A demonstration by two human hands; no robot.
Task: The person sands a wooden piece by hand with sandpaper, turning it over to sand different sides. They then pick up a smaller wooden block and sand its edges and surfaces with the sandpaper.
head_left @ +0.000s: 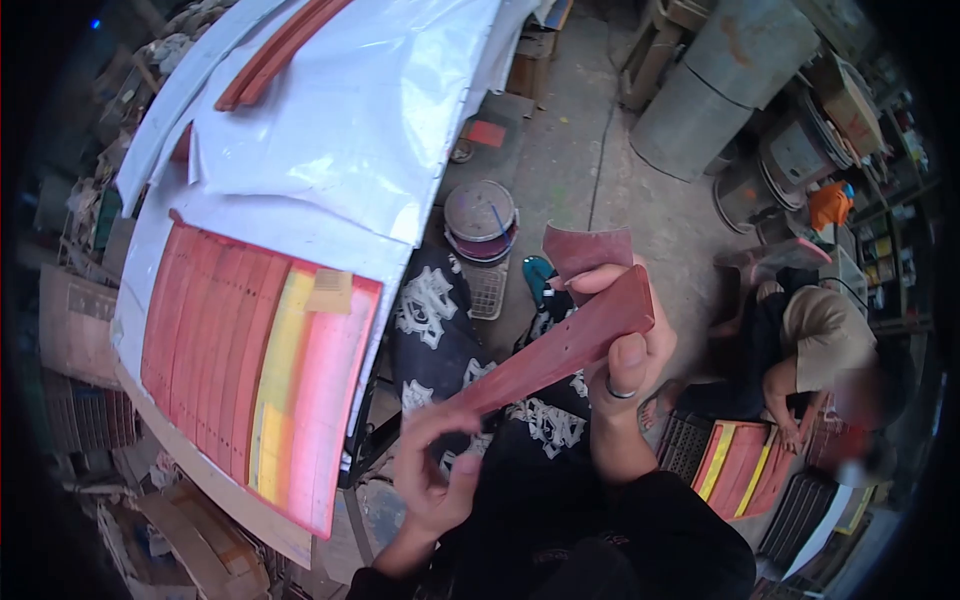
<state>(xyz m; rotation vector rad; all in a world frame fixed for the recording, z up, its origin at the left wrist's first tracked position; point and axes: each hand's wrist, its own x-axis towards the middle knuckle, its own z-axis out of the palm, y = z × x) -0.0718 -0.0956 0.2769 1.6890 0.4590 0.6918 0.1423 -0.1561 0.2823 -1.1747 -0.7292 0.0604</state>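
Observation:
A long reddish-brown strip (565, 340) with small dark holes is held aslant above my lap. My right hand (635, 355), with a ring on one finger, is closed round its upper end. A curved, dull red sheet (590, 248), like sandpaper, sticks up from the fingers of that same hand. At the strip's lower end is my left hand (438, 475), its fingers curved and apart, somewhat blurred; the fingertips are near the strip, and contact is hard to tell.
On the left, a white-covered table (330, 130) bears a red tray (335, 400) of similar strips and a brown square (330, 291). A lidded bucket (480, 212) stands beyond my knees. A co-worker (825, 335) bends over another tray (735, 465) at the right.

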